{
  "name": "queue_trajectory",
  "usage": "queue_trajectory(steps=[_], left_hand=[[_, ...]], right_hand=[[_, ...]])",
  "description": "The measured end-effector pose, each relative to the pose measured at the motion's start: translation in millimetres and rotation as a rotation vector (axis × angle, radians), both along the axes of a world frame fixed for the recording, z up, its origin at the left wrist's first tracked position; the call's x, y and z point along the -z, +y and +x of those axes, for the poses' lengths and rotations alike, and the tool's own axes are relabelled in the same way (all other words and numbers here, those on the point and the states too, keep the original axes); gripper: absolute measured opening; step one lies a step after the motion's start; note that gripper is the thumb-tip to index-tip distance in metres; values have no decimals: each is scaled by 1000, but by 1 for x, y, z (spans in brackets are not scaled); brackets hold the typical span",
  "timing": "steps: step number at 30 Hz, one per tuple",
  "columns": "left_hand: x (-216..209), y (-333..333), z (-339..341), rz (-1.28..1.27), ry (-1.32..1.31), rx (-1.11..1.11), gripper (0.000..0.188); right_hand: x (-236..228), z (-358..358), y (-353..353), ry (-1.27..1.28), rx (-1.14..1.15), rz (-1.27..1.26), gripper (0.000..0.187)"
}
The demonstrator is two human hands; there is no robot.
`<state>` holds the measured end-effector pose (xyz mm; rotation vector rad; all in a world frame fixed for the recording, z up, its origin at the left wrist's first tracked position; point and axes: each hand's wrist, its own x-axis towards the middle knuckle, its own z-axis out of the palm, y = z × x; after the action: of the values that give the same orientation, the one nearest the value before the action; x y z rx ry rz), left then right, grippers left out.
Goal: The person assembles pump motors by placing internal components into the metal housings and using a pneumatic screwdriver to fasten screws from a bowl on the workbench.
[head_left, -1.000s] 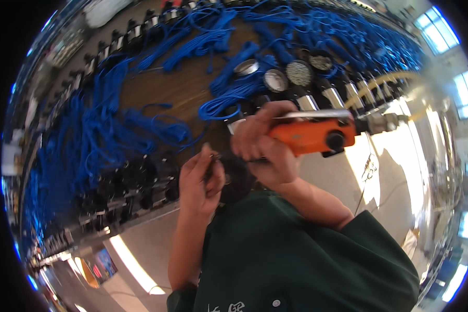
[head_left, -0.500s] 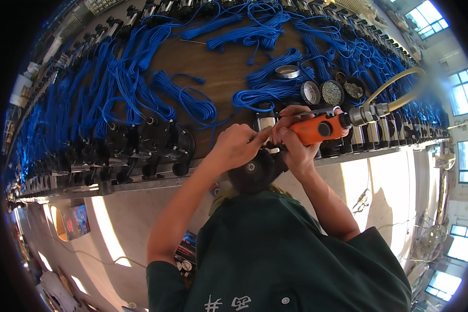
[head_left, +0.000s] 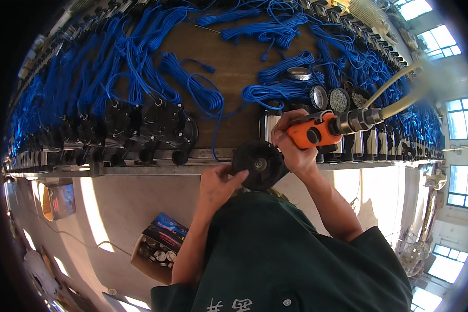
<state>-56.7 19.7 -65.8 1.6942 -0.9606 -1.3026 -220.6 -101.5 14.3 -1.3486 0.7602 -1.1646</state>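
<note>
My right hand (head_left: 295, 151) is wrapped round an orange air screwdriver (head_left: 313, 133) with a metal hose fitting on its right end. Just below and left of that tool is a pump with a black round end (head_left: 259, 165) at the bench's near edge, its face and central hub turned up toward me. A silver body (head_left: 268, 125) beyond it is partly covered by my right hand. At the left rim of the black end, my left hand (head_left: 218, 188) grips with its thumb over the face; the other fingertips are partly hidden.
Blue coiled cables (head_left: 192, 86) cover much of the brown bench (head_left: 234, 65). Black pumps (head_left: 166, 125) line its front edge. Round dishes, one holding small screws (head_left: 339, 101), stand at right. Pale hoses (head_left: 398, 86) run to the tool. A carton (head_left: 143, 260) with metal parts sits below left.
My left hand has left the spot beside the screwdriver and come down and left to the black end's rim. The screwdriver remains in my right hand. The view has shifted slightly.
</note>
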Motion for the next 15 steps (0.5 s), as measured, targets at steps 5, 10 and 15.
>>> queue_trajectory(steps=[5,10,15], left_hand=[[-4,0,-6,-8,9,-60,29],[-6,2,-6,19,28,-89,41],[-11,1,-8,12,25,-92,39]], right_hand=[[10,-4,-1,76,11,-60,24],[8,-4,1,45,-26,-88,22],[8,-5,-5,69,21,-117,25]])
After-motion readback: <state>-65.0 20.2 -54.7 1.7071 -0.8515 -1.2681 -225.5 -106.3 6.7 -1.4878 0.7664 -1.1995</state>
